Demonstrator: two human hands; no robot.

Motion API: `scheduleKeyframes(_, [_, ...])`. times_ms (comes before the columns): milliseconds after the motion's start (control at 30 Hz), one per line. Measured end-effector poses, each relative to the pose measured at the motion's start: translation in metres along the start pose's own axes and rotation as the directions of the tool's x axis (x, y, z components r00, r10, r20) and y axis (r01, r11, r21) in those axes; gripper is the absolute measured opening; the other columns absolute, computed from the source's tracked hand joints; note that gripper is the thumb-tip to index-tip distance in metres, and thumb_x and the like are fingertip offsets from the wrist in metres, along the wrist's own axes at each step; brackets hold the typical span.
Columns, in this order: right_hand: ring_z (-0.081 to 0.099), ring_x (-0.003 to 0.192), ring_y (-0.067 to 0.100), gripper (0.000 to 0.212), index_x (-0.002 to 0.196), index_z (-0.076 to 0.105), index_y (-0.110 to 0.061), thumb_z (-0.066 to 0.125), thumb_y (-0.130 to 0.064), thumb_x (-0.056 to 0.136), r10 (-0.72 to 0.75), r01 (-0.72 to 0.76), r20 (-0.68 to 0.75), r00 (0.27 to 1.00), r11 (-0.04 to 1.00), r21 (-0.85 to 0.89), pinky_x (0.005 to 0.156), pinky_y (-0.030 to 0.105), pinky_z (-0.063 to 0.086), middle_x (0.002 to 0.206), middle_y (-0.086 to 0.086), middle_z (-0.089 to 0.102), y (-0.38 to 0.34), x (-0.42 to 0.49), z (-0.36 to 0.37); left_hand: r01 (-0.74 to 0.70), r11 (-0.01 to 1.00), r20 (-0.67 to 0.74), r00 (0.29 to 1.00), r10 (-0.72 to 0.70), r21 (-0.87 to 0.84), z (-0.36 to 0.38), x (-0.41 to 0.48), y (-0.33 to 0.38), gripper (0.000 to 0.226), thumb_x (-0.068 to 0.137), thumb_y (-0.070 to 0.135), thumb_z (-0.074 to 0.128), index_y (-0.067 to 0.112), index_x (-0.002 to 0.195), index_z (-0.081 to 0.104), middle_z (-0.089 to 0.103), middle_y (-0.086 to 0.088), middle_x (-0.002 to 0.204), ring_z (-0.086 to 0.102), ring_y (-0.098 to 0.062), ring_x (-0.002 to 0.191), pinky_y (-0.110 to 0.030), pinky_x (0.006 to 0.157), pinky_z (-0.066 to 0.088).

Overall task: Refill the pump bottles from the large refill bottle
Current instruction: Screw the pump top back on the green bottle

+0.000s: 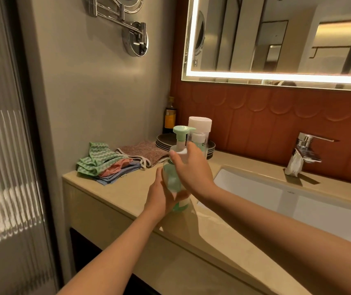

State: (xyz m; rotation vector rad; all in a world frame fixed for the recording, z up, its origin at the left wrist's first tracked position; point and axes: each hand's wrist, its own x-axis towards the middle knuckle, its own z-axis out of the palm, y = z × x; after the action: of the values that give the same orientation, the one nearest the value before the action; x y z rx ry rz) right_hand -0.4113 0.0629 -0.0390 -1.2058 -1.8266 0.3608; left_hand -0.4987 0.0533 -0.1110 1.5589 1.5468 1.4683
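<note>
A clear pump bottle [173,179] with green liquid and a mint-green pump head [182,130] stands on the beige counter [115,192]. My left hand [161,198] grips its lower body. My right hand [191,167] is curled round its white collar just under the pump. Right behind it stands a second clear bottle [199,140] with a white pump inside a clear cap. A tall white-capped container [200,123] rises behind that one; its body is hidden.
Folded cloths [104,162] and a brown towel [147,153] lie at the counter's left. Stacked dark plates [166,141] and a dark bottle [169,118] stand in the corner. The white sink [266,194] and chrome tap [304,150] are to the right, under a lit mirror [276,39].
</note>
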Motion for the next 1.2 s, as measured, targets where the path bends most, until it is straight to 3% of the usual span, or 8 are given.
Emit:
scheduleKeyframes(167, [0.048,0.123,0.021,0.06,0.137,0.038,-0.013,0.057,-0.043,0.089,-0.02,-0.018,0.146,0.989,0.968,0.252,0.094,0.034,0.045,0.136,0.005,0.048,-0.004,0.014,-0.006,0.046,0.999,-0.02,0.999,-0.046,-0.012,0.001,-0.002,0.001,0.092,0.065,0.033,0.083,0.025,0.137,0.026,0.051,-0.001,0.129,0.048,-0.023,0.119,-0.04,0.098,0.043])
scheduleKeyframes(300, [0.054,0.109,0.015,0.046,0.126,0.047,-0.015,0.053,-0.044,0.091,-0.042,0.028,0.103,0.994,0.991,0.129,0.085,0.029,0.049,0.123,0.001,0.057,-0.001,0.006,-0.003,0.05,0.998,-0.002,0.999,-0.05,-0.027,0.001,0.0,-0.002,0.088,0.065,0.034,0.082,0.03,0.135,0.028,0.052,0.005,0.123,0.048,-0.018,0.118,-0.033,0.093,0.044])
scheduleKeyframes(433, [0.051,0.12,0.016,0.058,0.143,0.034,-0.019,0.046,-0.046,0.093,-0.061,0.059,-0.027,0.998,0.997,-0.04,0.093,0.035,0.05,0.135,-0.003,0.051,0.005,-0.012,0.0,0.051,0.998,0.004,0.999,-0.05,-0.043,0.001,-0.001,0.002,0.077,0.072,0.022,0.078,0.028,0.133,0.03,0.054,0.003,0.116,0.053,-0.018,0.107,-0.035,0.089,0.047])
scheduleKeyframes(567, [0.045,0.128,0.021,0.076,0.144,0.028,-0.019,0.052,-0.058,0.084,-0.043,0.043,0.009,0.999,0.996,0.078,0.098,0.046,0.047,0.144,0.0,0.043,0.003,-0.002,-0.004,0.041,0.999,0.005,0.999,-0.041,-0.031,0.002,0.0,0.002,0.087,0.07,0.027,0.08,0.026,0.137,0.025,0.052,0.005,0.118,0.051,-0.022,0.114,-0.035,0.092,0.045])
scheduleKeyframes(700, [0.051,0.114,0.016,0.059,0.135,0.037,-0.016,0.057,-0.044,0.088,-0.095,0.059,0.194,0.976,0.982,0.182,0.088,0.028,0.046,0.129,0.001,0.052,-0.005,0.012,-0.01,0.072,0.995,-0.018,0.997,-0.073,-0.065,0.003,-0.002,0.002,0.091,0.067,0.027,0.082,0.025,0.138,0.026,0.05,-0.001,0.13,0.046,-0.024,0.12,-0.038,0.096,0.043])
scheduleKeyframes(967, [0.057,0.106,0.016,0.062,0.134,0.044,-0.017,0.038,-0.059,0.089,-0.163,0.181,0.099,0.982,0.961,-0.207,0.078,0.027,0.047,0.123,0.001,0.06,0.007,0.005,-0.019,0.094,0.99,0.009,0.996,-0.093,-0.101,0.002,-0.001,0.003,0.087,0.067,0.027,0.082,0.034,0.134,0.028,0.049,0.009,0.118,0.044,-0.015,0.109,-0.033,0.087,0.042])
scheduleKeyframes(1100, [0.058,0.104,0.013,0.055,0.123,0.05,-0.016,0.051,-0.057,0.086,-0.108,0.068,0.219,0.97,0.981,0.184,0.083,0.027,0.049,0.114,-0.004,0.061,-0.011,0.029,-0.023,0.102,0.991,-0.012,0.995,-0.103,-0.09,0.002,-0.003,0.003,0.089,0.064,0.026,0.084,0.03,0.134,0.03,0.051,0.007,0.118,0.047,-0.019,0.114,-0.037,0.093,0.045])
scheduleKeyframes(1200, [0.055,0.084,0.005,0.035,0.106,0.055,-0.017,0.055,-0.047,0.089,-0.052,-0.04,0.378,0.924,0.972,0.23,0.066,0.016,0.041,0.101,0.0,0.063,-0.021,0.043,-0.021,0.122,0.988,-0.021,0.992,-0.125,-0.091,0.002,-0.005,0.003,0.083,0.064,0.027,0.085,0.028,0.129,0.033,0.051,0.007,0.118,0.047,-0.019,0.116,-0.034,0.092,0.043])
